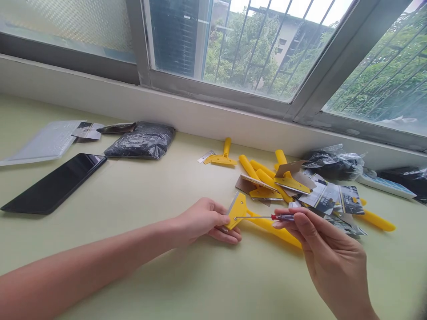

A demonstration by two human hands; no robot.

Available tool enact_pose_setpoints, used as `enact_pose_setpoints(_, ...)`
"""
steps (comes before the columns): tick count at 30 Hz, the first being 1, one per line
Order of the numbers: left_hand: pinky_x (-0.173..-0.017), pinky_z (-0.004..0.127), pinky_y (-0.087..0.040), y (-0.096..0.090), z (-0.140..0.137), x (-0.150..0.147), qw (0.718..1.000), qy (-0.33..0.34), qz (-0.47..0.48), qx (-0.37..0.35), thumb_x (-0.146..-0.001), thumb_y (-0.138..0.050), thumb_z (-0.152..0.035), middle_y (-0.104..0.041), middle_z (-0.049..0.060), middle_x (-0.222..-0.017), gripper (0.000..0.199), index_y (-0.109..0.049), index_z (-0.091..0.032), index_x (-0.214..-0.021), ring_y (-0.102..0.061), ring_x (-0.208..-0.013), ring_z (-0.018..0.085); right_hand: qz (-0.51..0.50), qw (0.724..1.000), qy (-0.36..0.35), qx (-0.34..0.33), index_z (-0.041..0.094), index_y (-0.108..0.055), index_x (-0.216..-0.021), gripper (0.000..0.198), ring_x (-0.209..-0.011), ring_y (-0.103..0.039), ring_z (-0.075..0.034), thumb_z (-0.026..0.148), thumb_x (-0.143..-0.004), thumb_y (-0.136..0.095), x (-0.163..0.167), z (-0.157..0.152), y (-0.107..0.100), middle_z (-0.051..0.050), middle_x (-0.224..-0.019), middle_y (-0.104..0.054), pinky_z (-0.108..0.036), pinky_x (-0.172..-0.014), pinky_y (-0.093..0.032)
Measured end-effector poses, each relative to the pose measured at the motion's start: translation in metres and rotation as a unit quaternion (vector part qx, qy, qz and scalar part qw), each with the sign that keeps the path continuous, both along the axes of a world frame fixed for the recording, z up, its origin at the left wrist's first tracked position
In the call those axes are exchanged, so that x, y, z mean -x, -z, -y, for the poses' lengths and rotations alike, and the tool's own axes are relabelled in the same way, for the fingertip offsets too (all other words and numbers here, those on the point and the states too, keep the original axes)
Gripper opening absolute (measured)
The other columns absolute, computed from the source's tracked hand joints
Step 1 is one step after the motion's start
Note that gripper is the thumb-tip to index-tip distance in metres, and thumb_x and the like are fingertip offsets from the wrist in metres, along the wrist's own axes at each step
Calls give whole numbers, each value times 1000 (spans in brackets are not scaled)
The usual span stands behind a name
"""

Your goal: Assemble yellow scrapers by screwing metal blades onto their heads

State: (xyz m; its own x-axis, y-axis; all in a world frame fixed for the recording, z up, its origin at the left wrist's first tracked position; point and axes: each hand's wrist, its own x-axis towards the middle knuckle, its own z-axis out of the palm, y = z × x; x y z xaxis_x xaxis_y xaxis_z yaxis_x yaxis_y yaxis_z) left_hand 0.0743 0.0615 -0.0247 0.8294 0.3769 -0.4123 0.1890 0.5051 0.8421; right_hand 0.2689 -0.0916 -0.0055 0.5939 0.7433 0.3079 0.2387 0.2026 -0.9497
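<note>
My left hand [213, 221] grips a yellow scraper [239, 209] by its head, thumb on top and fingers beneath. The scraper's blade edge faces left, and its long yellow handle [283, 236] runs down to the right, partly behind my other hand. In my right hand [328, 249] is a screwdriver [283, 217] with a clear, dark-tinted handle and a red collar. Its thin shaft points left, and the tip meets the lower screw on the scraper's head. A second screw shows higher on the same plate.
Several yellow scrapers [263, 175] with cardboard sleeves lie piled beyond my hands, beside printed cards [328, 198]. One scraper [224, 159] lies apart near the sill. A black tablet-like slab [55, 184], a black plastic packet [142, 140] and a translucent pouch [45, 140] are at left. Wrapped black bundles [333, 163] sit at right.
</note>
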Motion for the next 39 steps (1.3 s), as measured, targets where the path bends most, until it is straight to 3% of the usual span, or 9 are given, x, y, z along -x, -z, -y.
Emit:
enact_pose_setpoints(5,-100,40,-58,1,0,0,1000,3,6,-4,-82,-69,-27,-74,24,-108,33,-71,-2,-104,-75,-101,32,144,989,20,-26,25,-80,-102,15,-77,-77,-19,26,-90,-73,4,6,-3,-4,-94,-80,-29,-83,-65)
enact_pose_setpoints(10,-101,41,-58,1,1,1,1000,2,4,-7,-82,-70,-28,-74,24,-109,33,-71,-3,-103,-74,-102,32,323,934,-100,-113,23,-79,-105,33,-87,-77,-22,1,-83,-71,0,12,-5,-5,-106,-77,-32,-76,-66)
enact_pose_setpoints(12,-101,41,-57,0,2,2,1000,1,4,-5,-82,-71,-28,-74,24,-109,33,-71,-3,-103,-74,-102,32,360,917,-102,-138,22,-78,-110,40,-87,-76,-22,-4,-80,-71,1,13,-6,-5,-108,-77,-32,-72,-66)
enact_pose_setpoints(18,-100,39,-58,-1,2,0,1000,-3,3,-1,-82,-70,-27,-75,23,-108,31,-71,-3,-103,-74,-102,32,348,924,3,-157,23,-80,-105,31,-76,-74,-19,3,-85,-69,9,9,-14,-2,-94,-77,-33,-73,-64)
enact_pose_setpoints(24,-99,39,-59,0,3,1,1000,-3,8,-5,-82,-72,-30,-75,23,-108,35,-72,-3,-104,-75,-101,32,339,932,-23,-124,21,-79,-103,28,-79,-76,-20,1,-85,-70,5,10,-9,-3,-98,-78,-33,-78,-64)
enact_pose_setpoints(33,-95,36,-61,2,2,-1,1000,-2,15,-9,-79,-76,-34,-75,22,-106,38,-73,-4,-101,-75,-99,30,319,944,-16,-82,27,-80,-100,23,-76,-76,-23,11,-88,-70,10,11,-11,-2,-92,-78,-36,-70,-64)
enact_pose_setpoints(39,-92,32,-61,-7,4,-1,1000,-10,-11,-5,-82,-72,-26,-77,20,-101,25,-73,-5,-96,-76,-96,27,395,914,-5,-90,29,-76,-94,20,-71,-71,-18,11,-86,-73,20,-11,-33,-1,-89,-76,-32,-62,-58)
